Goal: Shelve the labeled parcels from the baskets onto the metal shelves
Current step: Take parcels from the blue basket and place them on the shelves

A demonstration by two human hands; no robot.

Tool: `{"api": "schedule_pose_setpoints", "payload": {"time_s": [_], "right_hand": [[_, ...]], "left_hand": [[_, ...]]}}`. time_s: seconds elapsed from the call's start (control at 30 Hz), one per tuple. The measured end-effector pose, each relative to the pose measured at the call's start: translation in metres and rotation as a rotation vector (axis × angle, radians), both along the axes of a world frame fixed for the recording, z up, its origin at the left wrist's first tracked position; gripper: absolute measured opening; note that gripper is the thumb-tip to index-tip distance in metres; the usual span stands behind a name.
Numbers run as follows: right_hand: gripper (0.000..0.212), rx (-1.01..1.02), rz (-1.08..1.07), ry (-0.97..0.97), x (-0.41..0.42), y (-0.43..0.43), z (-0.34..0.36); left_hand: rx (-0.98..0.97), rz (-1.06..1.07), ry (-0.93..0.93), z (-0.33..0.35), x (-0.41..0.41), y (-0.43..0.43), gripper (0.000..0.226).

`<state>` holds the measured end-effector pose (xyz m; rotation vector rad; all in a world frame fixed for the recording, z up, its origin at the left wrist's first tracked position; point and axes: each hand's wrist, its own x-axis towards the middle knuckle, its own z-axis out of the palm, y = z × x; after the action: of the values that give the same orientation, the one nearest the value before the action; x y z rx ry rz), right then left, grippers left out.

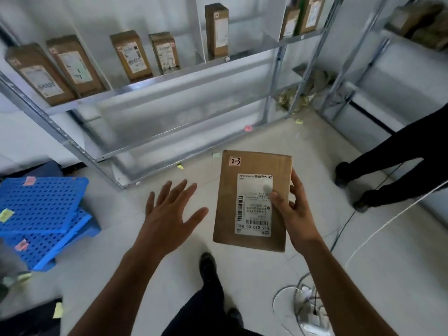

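My right hand grips a flat brown cardboard parcel by its right edge, thumb on the white shipping label; a small tag at its top reads "2-3". My left hand hovers open just left of the parcel, fingers spread, touching nothing. Ahead stands the metal shelf unit, with several labeled brown parcels upright on its upper level. The lower shelf level looks bare. Blue perforated baskets are stacked at the left on the floor.
Another person's dark-trousered legs stand at the right, near a second metal rack. Cables and a power strip lie on the floor at lower right. Small sticky notes are scattered on the floor. My own feet show below.
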<state>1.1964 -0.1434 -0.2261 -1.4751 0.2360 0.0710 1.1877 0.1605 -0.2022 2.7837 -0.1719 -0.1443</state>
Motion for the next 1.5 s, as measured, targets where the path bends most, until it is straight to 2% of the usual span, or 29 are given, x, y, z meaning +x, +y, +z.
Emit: {"api": "schedule_pose_setpoints", "payload": {"time_s": [0.23, 0.53, 0.67, 0.9, 1.13, 1.2, 1.27, 1.37, 1.5], "right_hand": [[0.080, -0.088, -0.096, 0.040, 0.088, -0.038, -0.016], [0.081, -0.122, -0.241, -0.036, 0.239, -0.087, 0.012], [0.088, -0.095, -0.285, -0.050, 0.288, -0.114, 0.014], [0.091, -0.016, -0.303, -0.018, 0.390, -0.182, -0.007], [0.088, -0.014, -0.100, -0.082, 0.541, -0.226, 0.028], [0.086, -0.025, -0.027, -0.132, 0.588, -0.231, 0.037], [0.082, -0.065, 0.041, -0.171, 0.633, -0.231, 0.042], [0.078, -0.072, 0.123, -0.196, 0.693, -0.216, 0.047], [0.082, -0.036, 0.223, -0.159, 0.763, -0.190, 0.041]], "left_hand": [[-0.041, -0.070, 0.112, -0.038, 0.119, -0.024, 0.092], [-0.100, -0.197, 0.118, -0.027, 0.282, -0.064, 0.090], [-0.102, -0.211, 0.151, -0.027, 0.338, -0.094, 0.080], [-0.046, -0.214, 0.138, -0.033, 0.451, -0.152, 0.092], [-0.027, -0.113, 0.053, 0.010, 0.562, -0.197, 0.093], [-0.058, -0.048, 0.020, 0.021, 0.595, -0.216, 0.086], [-0.125, 0.010, 0.031, 0.030, 0.623, -0.235, 0.080], [-0.239, 0.084, 0.081, 0.032, 0.658, -0.249, 0.085], [-0.450, 0.144, 0.087, 0.006, 0.716, -0.240, 0.083]]}}
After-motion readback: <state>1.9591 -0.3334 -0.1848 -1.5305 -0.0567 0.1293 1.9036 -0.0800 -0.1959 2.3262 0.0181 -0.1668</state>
